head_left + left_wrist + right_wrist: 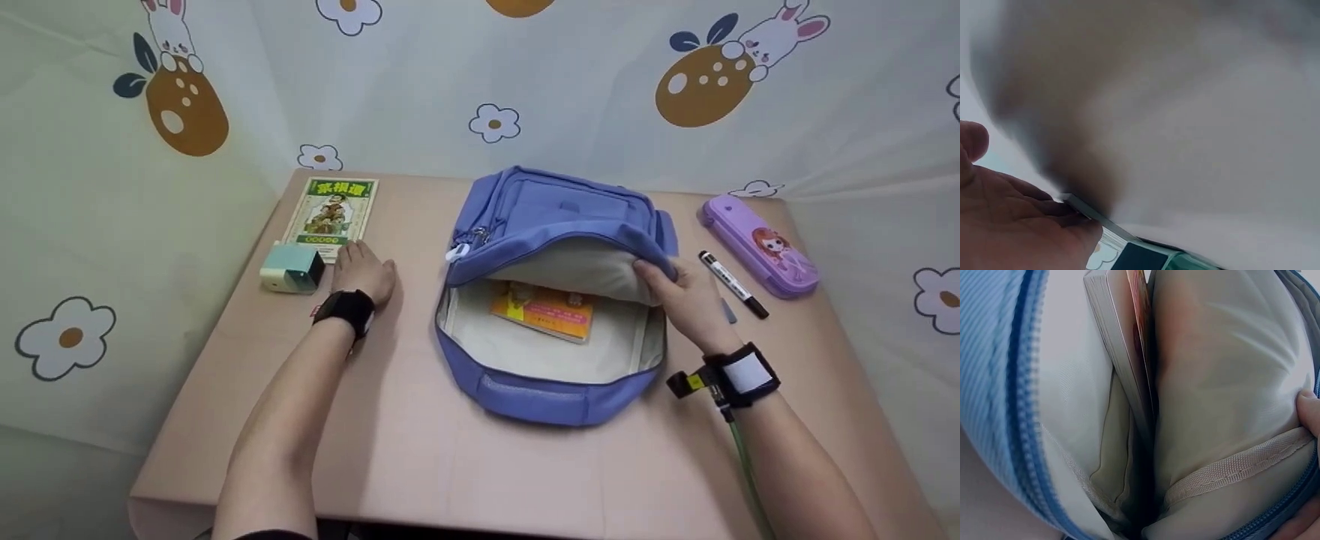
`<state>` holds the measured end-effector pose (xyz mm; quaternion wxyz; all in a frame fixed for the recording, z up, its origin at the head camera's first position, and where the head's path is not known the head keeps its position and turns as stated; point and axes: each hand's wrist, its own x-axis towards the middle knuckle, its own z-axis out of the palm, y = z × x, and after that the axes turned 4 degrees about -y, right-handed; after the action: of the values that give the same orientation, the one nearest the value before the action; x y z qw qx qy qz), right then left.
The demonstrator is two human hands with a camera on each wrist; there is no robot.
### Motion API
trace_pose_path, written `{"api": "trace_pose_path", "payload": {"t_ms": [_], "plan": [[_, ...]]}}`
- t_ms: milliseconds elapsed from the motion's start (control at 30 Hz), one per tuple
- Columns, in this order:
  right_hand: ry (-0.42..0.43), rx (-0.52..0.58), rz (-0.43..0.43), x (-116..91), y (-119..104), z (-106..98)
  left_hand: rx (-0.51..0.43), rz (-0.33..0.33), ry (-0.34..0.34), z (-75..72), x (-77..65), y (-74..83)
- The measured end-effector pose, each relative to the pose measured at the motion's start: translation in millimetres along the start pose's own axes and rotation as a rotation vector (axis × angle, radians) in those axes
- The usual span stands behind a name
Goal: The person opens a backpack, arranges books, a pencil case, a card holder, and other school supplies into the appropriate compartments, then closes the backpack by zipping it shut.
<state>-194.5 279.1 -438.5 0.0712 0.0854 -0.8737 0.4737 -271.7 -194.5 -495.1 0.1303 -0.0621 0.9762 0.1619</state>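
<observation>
A blue backpack [555,409] lies on the table with its main compartment unzipped. My right hand [694,300] grips the raised flap [577,262] at its right edge, the thumb on the pale lining [1230,382]. Inside lies an orange book [551,315]; its page edges show in the right wrist view. My left hand [364,274] is at the lower right corner of a green and cream book [334,210], its fingers at the edge and the thumb held apart. A small mint-green box-like thing [291,268] with a dark end sits just left of that hand, over the book's lower edge.
On the right of the table lie a purple pencil case [761,247] with a cartoon girl on it and a black-and-white marker [733,283]. A small grey-blue piece [728,311] shows beside my right hand. Patterned curtains [420,82] enclose the table's back and sides.
</observation>
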Motion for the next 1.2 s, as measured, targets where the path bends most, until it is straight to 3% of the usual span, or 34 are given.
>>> {"api": "trace_pose_path", "payload": {"t_ms": [300,467,867,1033,1200], "plan": [[0.009,0.002,-0.014,0.8,2.6,2.8,-0.036,-0.089,0.034,-6.3,-6.1,-2.4],[0.023,-0.014,-0.046,3.1,1.4,1.3,-0.022,-0.031,-0.006,-6.0,-6.7,1.1],[-0.004,0.005,-0.006,1.5,4.0,-1.4,0.173,0.111,-0.005,8.2,-15.0,21.8],[-0.016,-0.009,0.009,1.5,2.5,-0.7,0.172,0.179,-0.038,8.6,-19.4,31.5],[-0.017,-0.026,0.016,1.9,1.0,0.0,0.167,0.202,0.022,2.9,-8.4,27.6]]}}
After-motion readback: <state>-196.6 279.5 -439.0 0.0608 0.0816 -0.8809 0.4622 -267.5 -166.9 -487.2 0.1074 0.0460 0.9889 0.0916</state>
